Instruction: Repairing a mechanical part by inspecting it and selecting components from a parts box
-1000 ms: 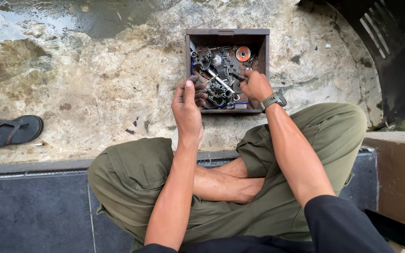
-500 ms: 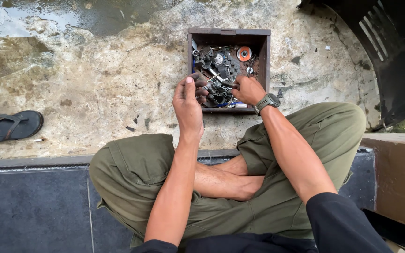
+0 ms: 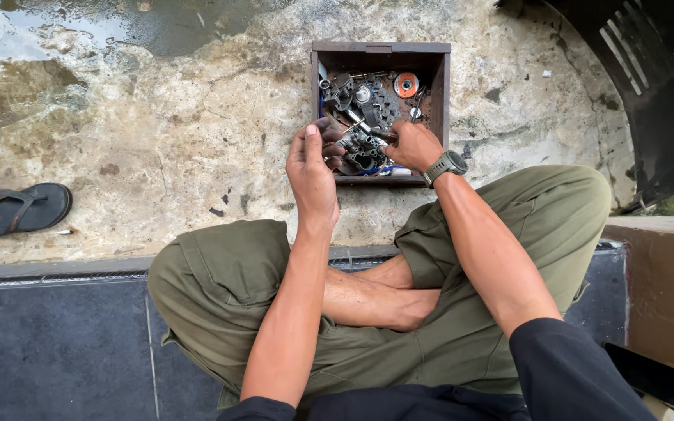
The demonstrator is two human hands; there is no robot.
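A dark wooden box (image 3: 440, 93) sits on the stained concrete in front of my crossed legs, filled with several greasy metal parts (image 3: 368, 105) and an orange round piece (image 3: 406, 84). My left hand (image 3: 310, 173) hovers at the box's near left corner, its grimy fingertips pinched together on what looks like a small dark part. My right hand (image 3: 413, 145), with a grey watch (image 3: 446, 164) on the wrist, is inside the box's near half, closed around a slim silver metal piece that points left.
A dark sandal (image 3: 15, 210) lies at the left on the concrete. A black curved metal panel (image 3: 649, 86) rises at the right. I sit on a dark tiled ledge (image 3: 56, 343); a brown block (image 3: 665, 273) stands at my right.
My right hand has shifted slightly left within the box. My left hand has stayed at the box's near left corner.
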